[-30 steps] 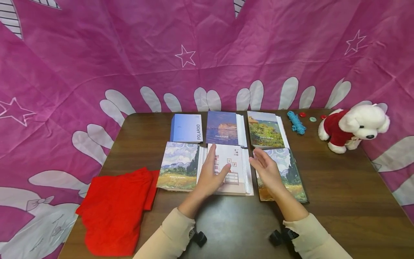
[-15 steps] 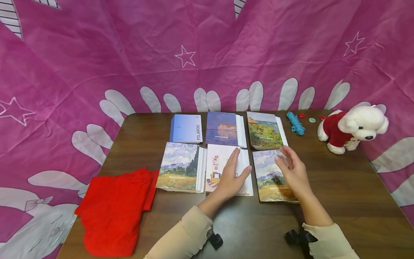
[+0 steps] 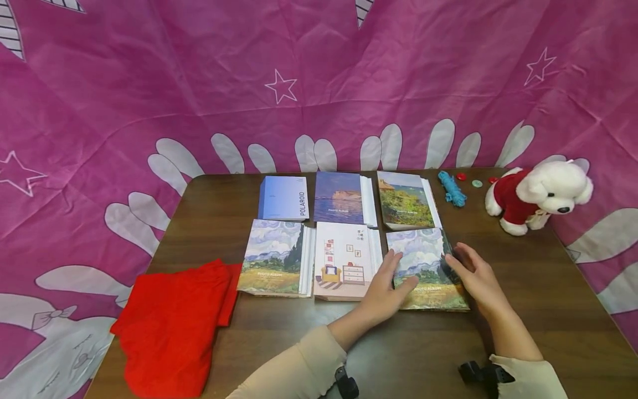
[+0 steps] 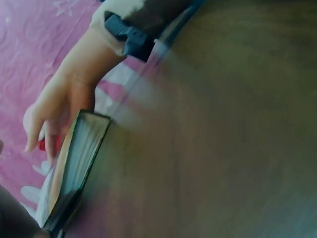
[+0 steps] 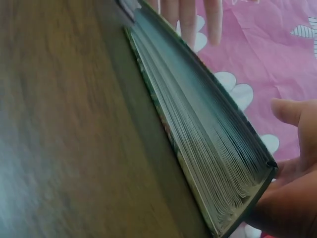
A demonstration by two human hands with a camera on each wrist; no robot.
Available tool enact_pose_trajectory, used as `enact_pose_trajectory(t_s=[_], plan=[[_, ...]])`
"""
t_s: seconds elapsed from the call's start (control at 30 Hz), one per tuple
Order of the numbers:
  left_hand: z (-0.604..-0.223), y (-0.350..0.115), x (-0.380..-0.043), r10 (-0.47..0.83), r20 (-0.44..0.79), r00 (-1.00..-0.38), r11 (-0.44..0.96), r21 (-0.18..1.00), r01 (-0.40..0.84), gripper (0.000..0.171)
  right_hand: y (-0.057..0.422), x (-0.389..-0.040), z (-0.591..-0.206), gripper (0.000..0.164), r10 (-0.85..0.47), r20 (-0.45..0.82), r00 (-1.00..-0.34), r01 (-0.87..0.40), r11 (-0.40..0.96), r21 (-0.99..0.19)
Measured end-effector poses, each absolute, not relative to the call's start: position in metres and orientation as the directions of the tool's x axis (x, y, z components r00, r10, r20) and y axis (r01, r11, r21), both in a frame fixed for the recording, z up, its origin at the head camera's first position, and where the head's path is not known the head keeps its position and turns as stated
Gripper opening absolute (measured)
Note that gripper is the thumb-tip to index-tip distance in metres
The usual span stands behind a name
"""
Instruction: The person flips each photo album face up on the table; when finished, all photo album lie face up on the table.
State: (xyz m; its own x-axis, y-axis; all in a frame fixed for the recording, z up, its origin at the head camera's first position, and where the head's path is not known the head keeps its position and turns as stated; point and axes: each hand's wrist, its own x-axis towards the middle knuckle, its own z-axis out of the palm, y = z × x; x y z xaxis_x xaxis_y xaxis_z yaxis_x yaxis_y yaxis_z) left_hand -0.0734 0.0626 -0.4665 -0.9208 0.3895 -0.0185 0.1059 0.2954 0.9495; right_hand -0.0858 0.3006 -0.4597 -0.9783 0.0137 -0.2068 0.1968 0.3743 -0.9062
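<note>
A photo album with a painted wheat field and cypress cover lies at the front right of a two-row group. My left hand is at its left edge, fingers extended and thumb above the cover. My right hand is beside its right edge, thumb and fingers spread apart. In the left wrist view the right hand reaches down past the album's page edges. The right wrist view has the album's pages close up, with the right hand beside a corner. Whether either hand presses the album cannot be told.
Other albums lie close by: a cream one, a landscape one, a blue one, a sea one and a garden one. Red cloth, blue cord, buttons and a plush dog surround them.
Both hands have moved right, from around the cream album to either side of the front-right album. The albums look unmoved on the table.
</note>
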Motion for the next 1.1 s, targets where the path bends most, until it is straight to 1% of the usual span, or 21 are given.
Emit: enact_pose_trajectory(t_s=[0.1, 0.2, 0.4, 0.5, 0.63, 0.7, 0.9, 1.0, 1.1], plan=[[-0.468, 0.07, -0.068, 0.375, -0.052, -0.925, 0.322, 0.944, 0.078, 0.068, 0.3, -0.084, -0.46, 0.077, 0.009, -0.214, -0.977, 0.206, 0.311, -0.928], [-0.47, 0.074, -0.065, 0.361, -0.049, -0.931, 0.332, 0.94, 0.079, 0.067, 0.299, -0.083, -0.46, 0.076, 0.009, -0.22, -0.976, 0.215, 0.238, -0.947], [-0.473, 0.076, -0.066, 0.355, -0.039, -0.934, 0.321, 0.943, 0.082, 0.069, 0.301, -0.084, -0.462, 0.07, 0.053, -0.231, -0.971, 0.237, 0.152, -0.96], [-0.476, 0.079, -0.065, 0.356, -0.047, -0.933, 0.308, 0.949, 0.07, 0.071, 0.305, -0.084, -0.464, 0.058, 0.047, -0.224, -0.973, 0.225, 0.034, -0.974], [-0.478, 0.082, -0.064, 0.361, -0.049, -0.931, 0.307, 0.949, 0.069, 0.072, 0.312, -0.083, -0.465, 0.035, -0.004, -0.197, -0.98, 0.195, -0.13, -0.972], [-0.478, 0.083, -0.063, 0.366, -0.042, -0.929, 0.314, 0.946, 0.081, 0.071, 0.317, -0.084, -0.465, 0.029, -0.02, -0.181, -0.983, 0.182, -0.191, -0.965], [-0.478, 0.086, -0.064, 0.403, -0.042, -0.914, 0.331, 0.938, 0.103, 0.072, 0.325, -0.088, -0.459, 0.028, -0.033, -0.082, -0.996, 0.089, -0.344, -0.935], [-0.478, 0.089, -0.064, 0.434, -0.045, -0.9, 0.331, 0.937, 0.112, 0.073, 0.324, -0.09, -0.453, 0.029, -0.04, -0.063, -0.997, 0.074, -0.426, -0.902], [-0.478, 0.093, -0.065, 0.465, -0.06, -0.883, 0.316, 0.943, 0.103, 0.073, 0.319, -0.09, -0.447, 0.029, -0.018, -0.06, -0.998, 0.062, -0.454, -0.889]])
